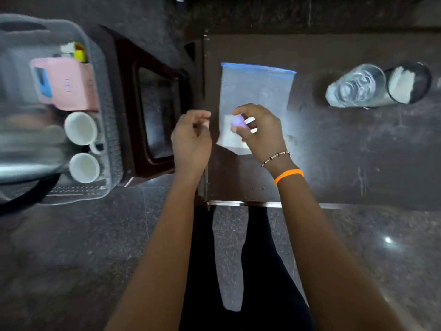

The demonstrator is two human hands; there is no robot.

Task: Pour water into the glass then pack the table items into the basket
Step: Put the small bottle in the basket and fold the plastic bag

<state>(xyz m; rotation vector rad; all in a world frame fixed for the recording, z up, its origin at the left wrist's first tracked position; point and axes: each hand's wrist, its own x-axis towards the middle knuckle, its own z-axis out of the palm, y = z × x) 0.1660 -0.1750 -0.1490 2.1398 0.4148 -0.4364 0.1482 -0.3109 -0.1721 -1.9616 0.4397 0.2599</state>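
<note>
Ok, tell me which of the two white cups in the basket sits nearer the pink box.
The upper cup, the one with its handle showing. It sits just below the pink box, while the other cup is further down, toward the basket corner.

Table's middle bare — glass (355,87) perhaps obstructs.

Two hands: left hand (191,139), right hand (260,132). One small purple item (238,121) in the right hand's fingers. One clear zip bag (256,91) with a blue strip, on one dark table (358,151). One glass (355,87) and one dark cup (409,83). One grey basket (105,111) containing two white cups (81,129) (84,167) and one pink box (69,83). Two wristbands: one orange band (288,175), one beaded bracelet (275,157)
</note>
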